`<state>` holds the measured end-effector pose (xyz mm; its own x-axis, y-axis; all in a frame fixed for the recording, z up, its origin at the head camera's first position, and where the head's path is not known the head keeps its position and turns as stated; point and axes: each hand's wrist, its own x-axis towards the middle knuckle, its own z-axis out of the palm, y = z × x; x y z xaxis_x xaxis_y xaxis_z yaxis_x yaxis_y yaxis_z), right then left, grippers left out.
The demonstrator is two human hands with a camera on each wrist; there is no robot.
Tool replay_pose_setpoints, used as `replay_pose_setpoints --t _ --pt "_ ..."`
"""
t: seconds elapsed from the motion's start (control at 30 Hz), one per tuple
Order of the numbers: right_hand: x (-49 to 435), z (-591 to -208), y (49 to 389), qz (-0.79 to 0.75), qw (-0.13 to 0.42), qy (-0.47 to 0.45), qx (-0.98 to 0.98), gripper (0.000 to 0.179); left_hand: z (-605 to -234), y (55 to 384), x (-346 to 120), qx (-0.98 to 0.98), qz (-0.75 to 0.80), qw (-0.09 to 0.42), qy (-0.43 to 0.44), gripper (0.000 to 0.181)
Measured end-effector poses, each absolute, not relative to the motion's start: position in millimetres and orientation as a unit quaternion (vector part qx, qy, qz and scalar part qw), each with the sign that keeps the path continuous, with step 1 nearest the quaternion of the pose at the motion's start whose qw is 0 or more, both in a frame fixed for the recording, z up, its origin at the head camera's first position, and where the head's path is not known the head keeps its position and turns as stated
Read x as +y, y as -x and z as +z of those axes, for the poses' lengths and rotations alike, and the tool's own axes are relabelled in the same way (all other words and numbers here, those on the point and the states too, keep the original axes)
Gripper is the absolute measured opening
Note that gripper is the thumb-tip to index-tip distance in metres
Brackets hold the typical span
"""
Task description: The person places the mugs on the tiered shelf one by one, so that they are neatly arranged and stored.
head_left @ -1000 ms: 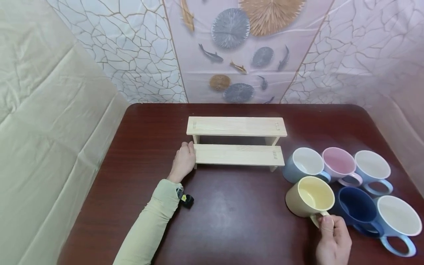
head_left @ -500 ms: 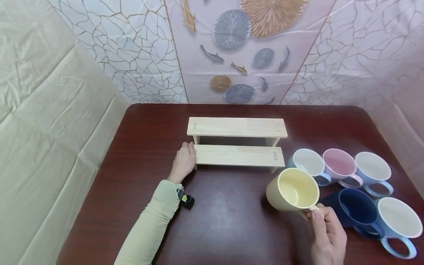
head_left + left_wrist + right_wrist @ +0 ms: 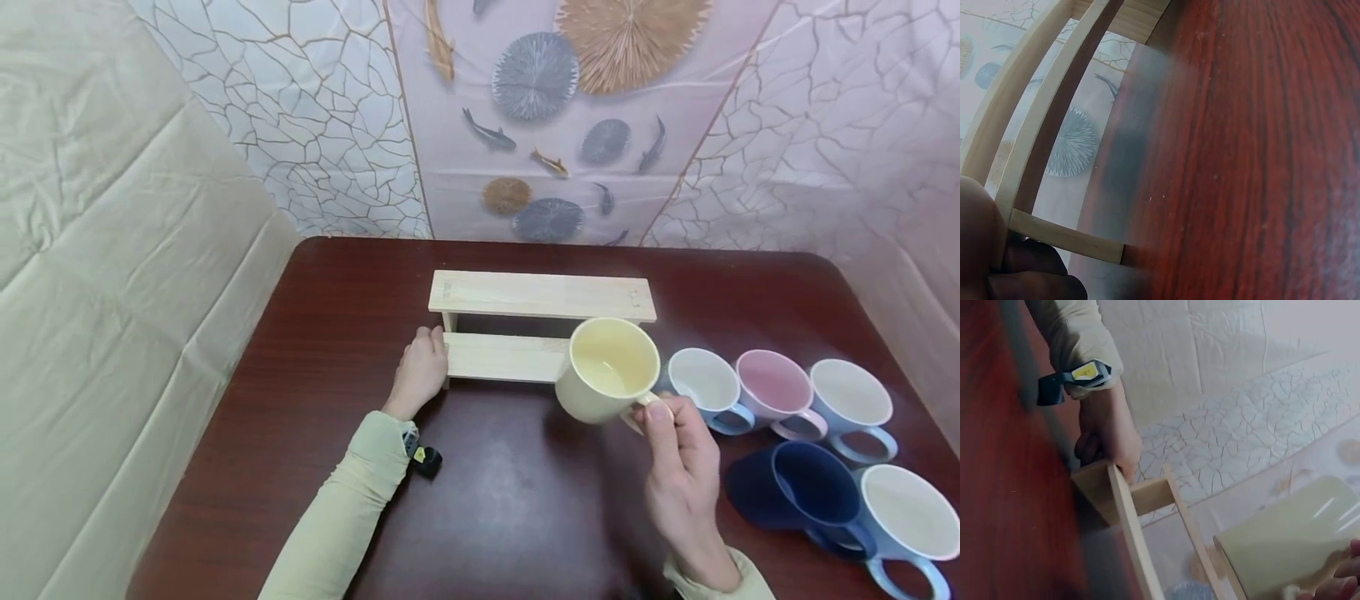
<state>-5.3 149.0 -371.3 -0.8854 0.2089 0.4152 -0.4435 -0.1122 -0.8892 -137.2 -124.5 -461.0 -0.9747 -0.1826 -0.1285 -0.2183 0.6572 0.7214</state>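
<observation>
My right hand (image 3: 684, 479) pinches the handle of a pale yellow mug (image 3: 596, 387), held above the table and tilted so its inside shows. The mug overlaps the right part of a two-tier wooden shelf (image 3: 498, 357), hiding that end of its lower board. In the right wrist view the yellow mug (image 3: 1291, 540) fills the lower right corner. My left hand (image 3: 420, 371) grips the left end of the lower board. Seen from the left wrist, the thumb lies on the board (image 3: 1047, 119) and dark, curled fingers (image 3: 1035, 272) wrap beneath it, by the short leg.
To the right stand a light blue mug (image 3: 705, 387), a pink mug (image 3: 776, 387), another light blue mug (image 3: 851, 404), a navy mug (image 3: 791, 487) and a light blue mug (image 3: 911, 512). The dark red table (image 3: 322, 317) meets patterned cloth at its back edge.
The yellow mug, in my right hand, has risen off the table from beside the other mugs and travelled left and away to the shelf. My left hand keeps its grip on the shelf.
</observation>
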Motion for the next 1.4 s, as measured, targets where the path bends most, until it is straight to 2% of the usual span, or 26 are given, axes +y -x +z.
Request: replay_pose_setpoints --t 0.23,0.5,0.87,1.4 --pt "127.2 -364.3 42.5 0.68 0.231 -0.078 -0.692 0.018 -462.7 136.8 -125.9 0.91 0.399 0.019 0.11 0.043" --pt "97.7 -346.6 75.0 0.639 0.203 -0.036 -0.741 0.023 -465.2 137.6 -124.9 0.913 0.394 0.01 0.107 0.043" --pt "65.5 -332.9 104.5 0.636 0.153 -0.056 -0.755 0.024 -462.2 136.3 -122.9 0.913 0.39 0.012 0.119 0.041" --pt "38.5 -335.9 127.0 0.648 0.133 -0.079 -0.746 0.024 -463.5 137.0 -123.5 0.915 0.383 0.014 0.124 0.042"
